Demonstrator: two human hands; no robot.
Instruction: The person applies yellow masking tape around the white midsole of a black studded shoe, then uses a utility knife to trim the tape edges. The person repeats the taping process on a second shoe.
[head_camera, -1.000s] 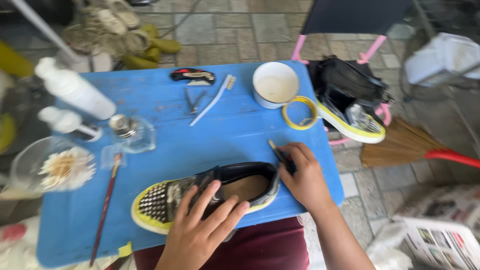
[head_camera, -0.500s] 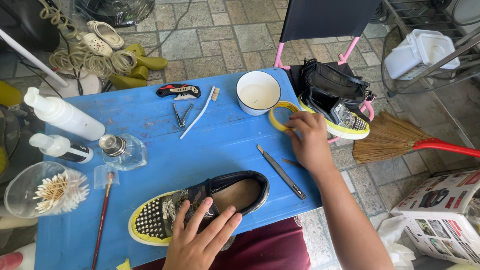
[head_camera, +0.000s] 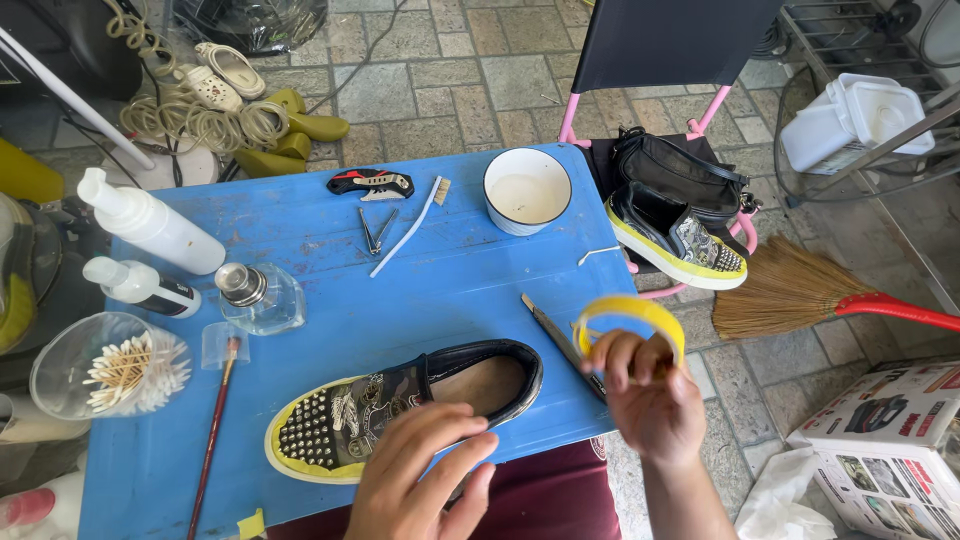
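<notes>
Left hand (head_camera: 420, 475) lies flat on the studded black and yellow shoe (head_camera: 400, 405) at the blue table's (head_camera: 300, 330) near edge, fingers spread. Right hand (head_camera: 650, 400) pinches a yellow tape roll (head_camera: 630, 315) just off the table's right edge, beside a metal tool (head_camera: 560, 345). Further back sits a white bowl (head_camera: 527, 190).

The right hand (head_camera: 650, 400), earlier reaching to the table's upper right, is now back at lower right, lifting the yellow tape roll (head_camera: 630, 325) off the blue table (head_camera: 300, 230), beside the metal tool (head_camera: 560, 342).
</notes>
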